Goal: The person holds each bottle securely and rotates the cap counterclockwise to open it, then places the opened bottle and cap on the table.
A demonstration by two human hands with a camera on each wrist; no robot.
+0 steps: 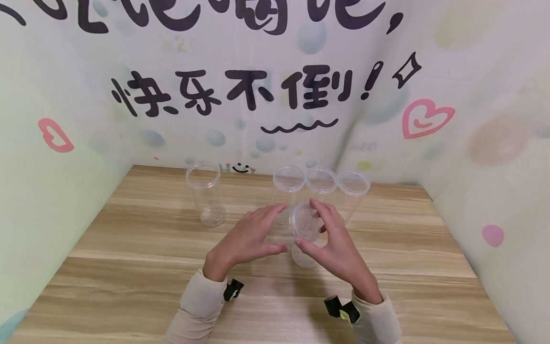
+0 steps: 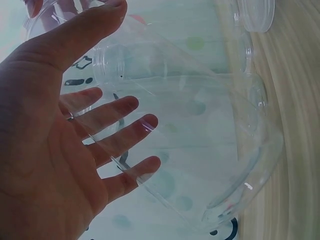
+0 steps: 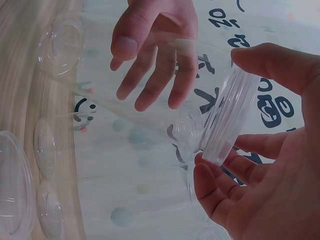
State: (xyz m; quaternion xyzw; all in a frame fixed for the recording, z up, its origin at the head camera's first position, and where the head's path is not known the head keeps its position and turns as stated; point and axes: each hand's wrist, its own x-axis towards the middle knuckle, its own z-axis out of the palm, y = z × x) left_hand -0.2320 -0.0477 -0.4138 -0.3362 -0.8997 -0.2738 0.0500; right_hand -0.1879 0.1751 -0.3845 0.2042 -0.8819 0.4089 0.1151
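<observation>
My right hand [image 1: 335, 243] pinches the ridged top end of a clear plastic jar [image 3: 230, 115] between thumb and fingertips. This jar [image 2: 215, 150] is tilted, its base lower and to the left. My left hand [image 1: 247, 239] is beside the jar's body, thumb and fingers spread apart and fairly straight. In the left wrist view, part of that hand [image 2: 55, 125] shows through the clear wall. A round clear lid [image 1: 304, 258] lies on the table below the right hand, partly hidden by the fingers in the head view.
Three clear jars stand in a row at the back right, among them one [image 1: 289, 179] at the row's left end. Another jar [image 1: 204, 177] stands apart at the back left. The wooden table [image 1: 137, 267] meets a printed wall [image 1: 240, 138] behind and at both sides.
</observation>
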